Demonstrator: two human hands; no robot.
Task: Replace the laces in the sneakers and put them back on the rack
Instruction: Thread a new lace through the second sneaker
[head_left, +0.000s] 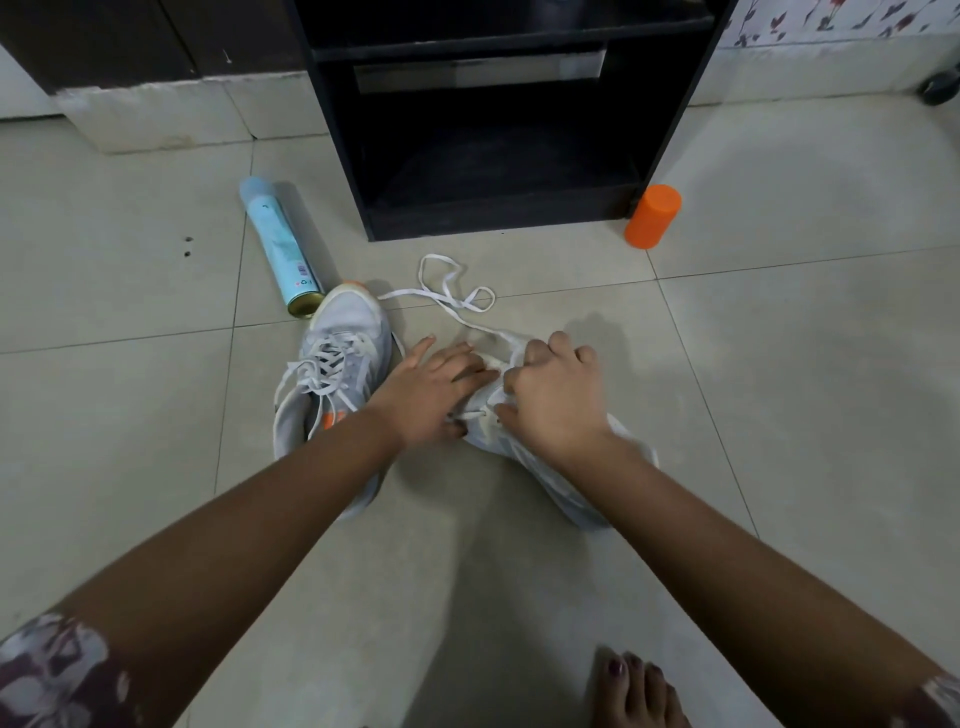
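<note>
Tiled floor (779, 364). Black rack (498, 221) far centre, sneakers not on it yet. Left sneaker (332, 374) looks laced and sits just beside right sneaker (550, 467), near centre under both hands. Left hand (431, 395) lies across it, fingers mostly straight, steadying. Right hand (556, 400) is curled, pinching the white lace (447, 293); slack trails far toward the rack. Spray can (278, 244) lies far left, orange cap (653, 215) at the rack's right corner. Step, probably: lacing the second shoe. Next: draw slack through and feed the tip into the next eyelet, which needs a fine pinch.
</note>
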